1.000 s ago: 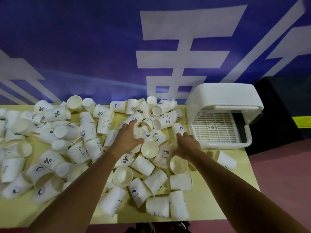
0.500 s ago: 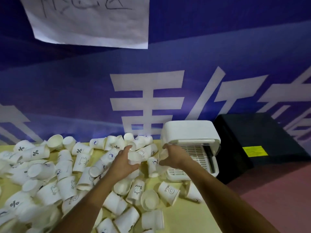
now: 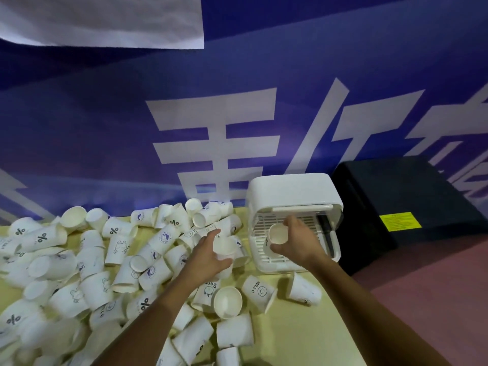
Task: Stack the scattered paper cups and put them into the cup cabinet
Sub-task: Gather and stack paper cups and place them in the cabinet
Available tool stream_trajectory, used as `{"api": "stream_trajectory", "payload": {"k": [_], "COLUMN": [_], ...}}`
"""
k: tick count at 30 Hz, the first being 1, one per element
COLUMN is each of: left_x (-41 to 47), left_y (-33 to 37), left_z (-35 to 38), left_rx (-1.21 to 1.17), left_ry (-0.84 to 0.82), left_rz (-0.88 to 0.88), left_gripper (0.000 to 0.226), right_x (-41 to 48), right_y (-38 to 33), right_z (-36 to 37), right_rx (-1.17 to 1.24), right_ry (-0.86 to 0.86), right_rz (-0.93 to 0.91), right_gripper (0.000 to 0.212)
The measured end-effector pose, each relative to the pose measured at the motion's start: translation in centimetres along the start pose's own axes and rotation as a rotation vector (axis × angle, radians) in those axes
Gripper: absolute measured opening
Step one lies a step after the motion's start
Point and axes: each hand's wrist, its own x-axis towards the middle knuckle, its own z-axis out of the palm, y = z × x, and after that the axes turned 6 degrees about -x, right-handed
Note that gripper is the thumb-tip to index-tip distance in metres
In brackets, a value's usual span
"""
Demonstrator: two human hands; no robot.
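A blue-purple banner wall point(image 3: 264, 75) bears large white characters, with a white paper sheet point(image 3: 105, 19) hung top left. A black box point(image 3: 409, 202) with a yellow label point(image 3: 400, 221) stands on the reddish floor point(image 3: 435, 299) beside the pale yellow tabletop point(image 3: 303, 336).

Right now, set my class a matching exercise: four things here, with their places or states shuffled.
Column A: 1 left hand; 2 right hand; 3 cup cabinet; 4 HELLO cup.
Column B: a on its side on the table; b grips a cup above the pile; c open-fronted, at the table's right end; d holds another cup before the cabinet's rack.
Pairs: 1-b, 2-d, 3-c, 4-a.
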Motion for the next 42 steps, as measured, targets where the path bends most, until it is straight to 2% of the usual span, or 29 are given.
{"api": "stream_trajectory", "payload": {"k": [9,15,20,28,34,39,42], "left_x": [0.5,0.3,0.4,0.4,0.4,0.1,0.0], "left_y": [-0.6,-1.1,-1.2,-1.7,-1.7,-1.4,-1.1], "left_z": [1.0,1.0,0.9,0.8,0.6,0.9,1.0], "left_rx": [-0.045,-0.057,-0.069,-0.085,-0.078,-0.057,-0.056], "left_ry": [0.02,0.021,0.041,0.079,0.088,0.085,0.082], "left_rz": [-0.041,-0.065,-0.052,-0.055,-0.057,-0.054,-0.04], "left_gripper": [0.091,0.09,0.088,0.085,0.085,0.086,0.087], "right_x": [0.3,1.1,2.3,3.2,3.3,2.8,2.2], "right_y": [1.0,0.7,0.1,-0.5,-0.3,0.2,0.5], "right_z": [2.7,4.9,6.3,7.9,8.2,7.9,7.1], "right_rx": [0.012,-0.038,-0.083,-0.17,-0.203,-0.137,-0.13], "right_ry": [-0.015,-0.145,-0.146,-0.173,-0.192,-0.207,-0.202], "right_rz": [0.038,0.096,0.074,0.035,0.052,0.039,0.005], "right_gripper": [0.069,0.079,0.082,0.061,0.074,0.082,0.077]}}
